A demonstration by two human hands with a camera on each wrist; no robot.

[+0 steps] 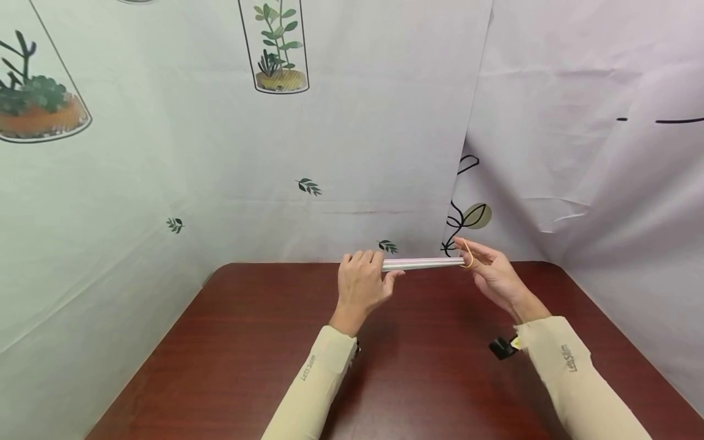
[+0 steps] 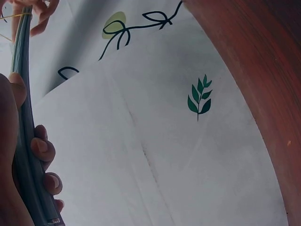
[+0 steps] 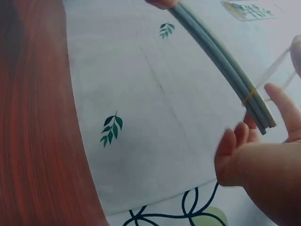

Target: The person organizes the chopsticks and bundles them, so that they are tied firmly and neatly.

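Left hand (image 1: pixel 360 281) grips one bundle of sticks (image 1: pixel 423 263), exact count unclear, held up over one table (image 1: pixel 264 348). Right hand (image 1: pixel 497 278) holds one rubber band (image 3: pixel 249 97) stretched on its fingers, looped around the bundle's end.

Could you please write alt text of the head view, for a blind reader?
The left hand grips a bundle of thin rods above a reddish-brown table; the right hand holds a yellow band at the bundle's right end.

Two grips (image 1: pixel 360 278) (image 1: pixel 499 282), one stick bundle (image 1: pixel 423 264), one rubber band (image 1: pixel 471 253), one table (image 1: pixel 247 342).
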